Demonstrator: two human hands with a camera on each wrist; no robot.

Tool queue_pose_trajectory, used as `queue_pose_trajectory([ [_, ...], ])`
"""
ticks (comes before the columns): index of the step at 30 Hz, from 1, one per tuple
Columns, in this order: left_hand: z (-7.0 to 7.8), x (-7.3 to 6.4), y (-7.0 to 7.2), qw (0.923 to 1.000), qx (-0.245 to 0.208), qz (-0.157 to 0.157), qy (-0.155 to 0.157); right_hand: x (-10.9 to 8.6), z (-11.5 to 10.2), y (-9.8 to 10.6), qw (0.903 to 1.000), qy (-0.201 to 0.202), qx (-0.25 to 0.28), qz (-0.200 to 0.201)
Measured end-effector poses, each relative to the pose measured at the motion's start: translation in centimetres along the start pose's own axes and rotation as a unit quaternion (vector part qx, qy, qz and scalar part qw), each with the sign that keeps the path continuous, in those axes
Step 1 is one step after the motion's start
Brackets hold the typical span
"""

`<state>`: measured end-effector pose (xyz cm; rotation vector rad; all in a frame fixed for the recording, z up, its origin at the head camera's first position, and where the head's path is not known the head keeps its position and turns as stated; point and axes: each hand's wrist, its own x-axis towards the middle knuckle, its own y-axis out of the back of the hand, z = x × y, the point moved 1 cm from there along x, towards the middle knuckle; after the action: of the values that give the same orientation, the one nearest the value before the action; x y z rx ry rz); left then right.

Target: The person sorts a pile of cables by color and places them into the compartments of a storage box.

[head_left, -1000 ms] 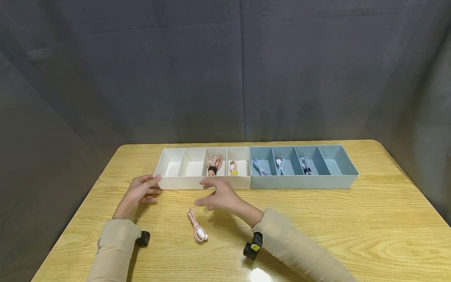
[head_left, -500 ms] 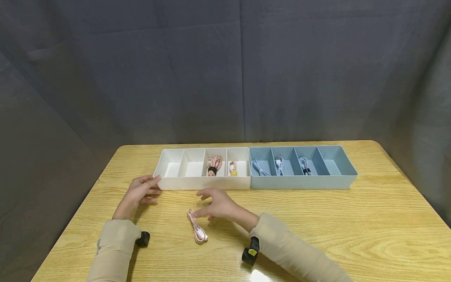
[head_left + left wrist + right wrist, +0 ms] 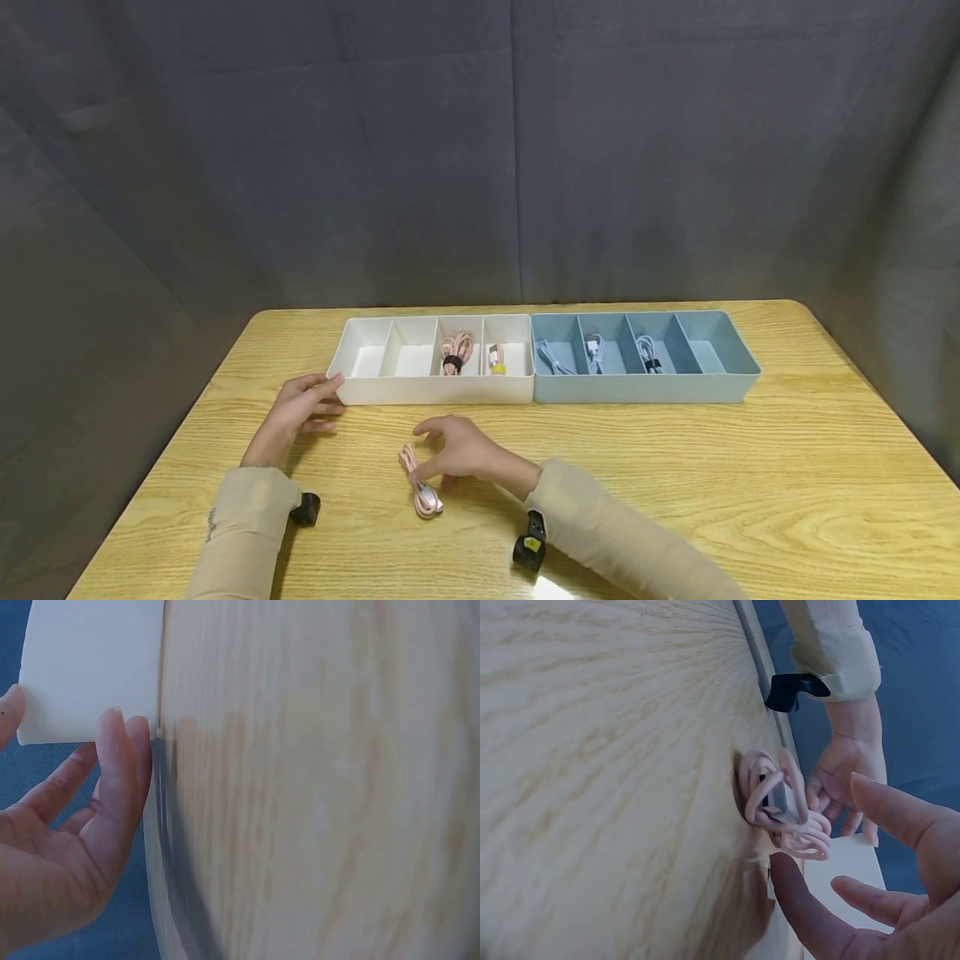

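A coiled pink charging cable (image 3: 418, 483) with a white plug lies on the table, its loops bunched together in the right wrist view. My right hand (image 3: 465, 450) hovers over it with thumb and fingers spread; the thumb overlaps the cable in the head view. In the right wrist view, the fingertips (image 3: 786, 874) are close beside the pink loops, which nothing grips. At the far left, my left hand (image 3: 296, 410) touches the front left corner of a white divided box (image 3: 435, 390), thumb at the rim and other fingers relaxed near the lower edge.
Two more pink cables, one with a black strap (image 3: 452, 361) and one with a yellow tie (image 3: 498, 368), lie in the white box's right compartments. Adjoining it, a blue divided box (image 3: 645, 388) holds several blue cables (image 3: 596, 354). A dark curtain (image 3: 375, 167) hangs behind the table.
My right hand has come down from near the white box's front toward the pink cable, thumb now over it. The left hand has stayed at the box corner.
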<state>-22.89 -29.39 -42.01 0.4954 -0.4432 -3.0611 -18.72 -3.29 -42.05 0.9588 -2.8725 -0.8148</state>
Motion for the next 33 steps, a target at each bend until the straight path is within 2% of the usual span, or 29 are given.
queue_pose_trajectory([
  [3,0.0,0.0,0.0,1.0000,0.001,0.003,0.001,0.1,0.0,-0.3,0.9999,0.000,0.011,-0.004],
  [6,0.0,0.0,0.1,1.0000,-0.001,0.005,0.003,0.2,0.0,-0.6,1.0000,0.009,0.000,-0.004],
  [10,0.0,0.0,0.1,1.0000,-0.003,0.005,0.004,0.3,-0.1,-1.0,0.9987,0.019,-0.048,-0.004],
  [14,0.0,-0.1,0.1,1.0000,-0.005,0.004,0.003,0.3,-0.3,-1.1,0.9935,0.033,-0.109,-0.007],
  [19,0.0,-0.1,0.0,1.0000,-0.004,0.004,0.000,0.2,-0.6,-1.2,0.9878,0.047,-0.147,-0.014],
  [23,0.0,-0.1,0.0,1.0000,-0.005,0.002,-0.001,0.2,-0.6,-1.2,0.9894,0.047,-0.136,-0.019],
  [30,0.0,0.0,0.0,1.0000,-0.003,0.006,0.003,0.2,-0.8,-1.2,0.9981,0.034,-0.047,-0.021],
  [33,0.0,0.0,0.0,1.0000,-0.002,0.004,0.003,0.2,-0.7,-1.2,0.9989,0.032,-0.028,-0.019],
])
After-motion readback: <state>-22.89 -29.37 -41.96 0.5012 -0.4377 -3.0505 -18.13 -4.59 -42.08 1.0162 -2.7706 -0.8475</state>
